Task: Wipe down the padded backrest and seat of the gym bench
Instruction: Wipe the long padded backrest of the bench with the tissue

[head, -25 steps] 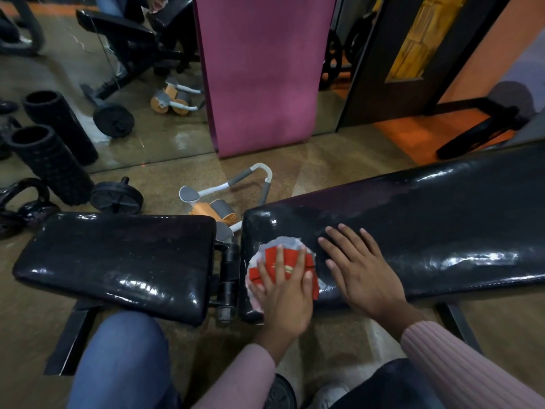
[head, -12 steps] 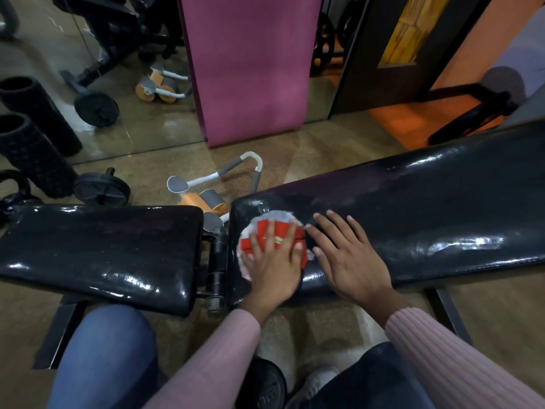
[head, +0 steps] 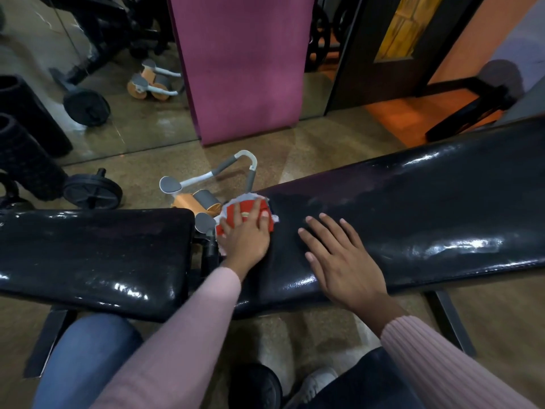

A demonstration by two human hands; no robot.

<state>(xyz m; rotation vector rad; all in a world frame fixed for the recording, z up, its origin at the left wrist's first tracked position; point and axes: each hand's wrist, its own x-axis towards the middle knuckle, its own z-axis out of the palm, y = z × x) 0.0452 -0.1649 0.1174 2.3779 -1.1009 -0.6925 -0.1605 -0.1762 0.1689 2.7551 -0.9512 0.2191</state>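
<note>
A gym bench with glossy black padding spans the view: the short seat pad (head: 94,255) on the left and the long backrest (head: 413,219) rising to the right. A red and white cloth (head: 244,212) lies on the backrest's far left corner. My left hand (head: 246,237) presses flat on the cloth with straight fingers. My right hand (head: 339,261) rests flat on the backrest just right of it, fingers spread, holding nothing.
An orange and grey ab roller (head: 206,190) lies on the floor behind the bench gap. Black weight plates (head: 93,191) and foam rollers (head: 26,160) sit at the left. A purple mat (head: 244,63) stands against the mirror. My knees are below the bench.
My left hand has slid the cloth away from me, from the near part of the backrest's left end to its far corner. My right hand stays flat on the pad.
</note>
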